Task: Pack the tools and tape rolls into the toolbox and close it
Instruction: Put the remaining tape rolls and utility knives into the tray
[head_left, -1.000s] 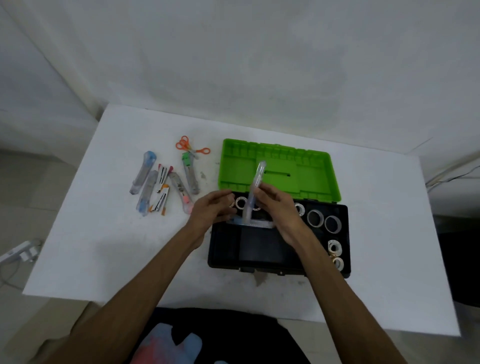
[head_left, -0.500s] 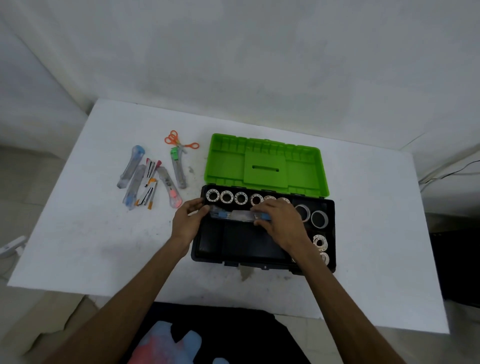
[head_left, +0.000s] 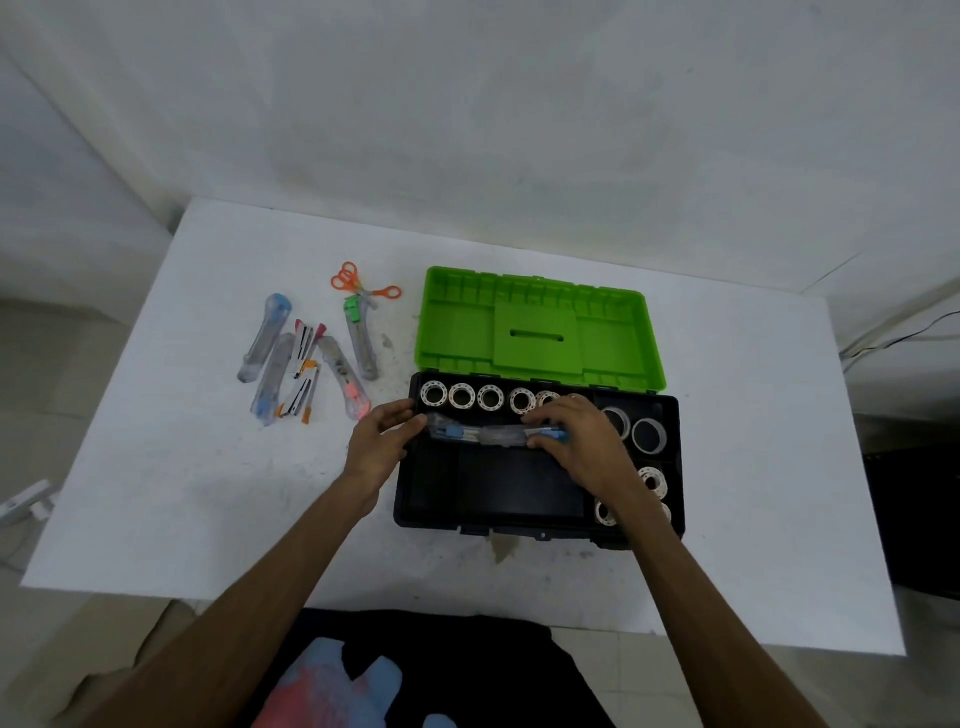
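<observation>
Black plastic forms the toolbox (head_left: 540, 491), its green lid (head_left: 537, 327) laid open toward the wall on a white table (head_left: 208, 493). Both hands hold a clear utility knife (head_left: 493, 434) lying crosswise inside, just below the back row of tape rolls (head_left: 461, 396): the left hand (head_left: 382, 441) pinches one end, the right hand (head_left: 582, 441) grips the other. Bare floor shows in the box's front half. Left of the box lie four more clear knives (head_left: 262, 338), two staplers (head_left: 303, 340) and one pair of orange scissors (head_left: 363, 285).

We see bare forearms, no sleeves, no watch; black shirt (head_left: 457, 670) with a pale blue and pink print (head_left: 332, 686).
</observation>
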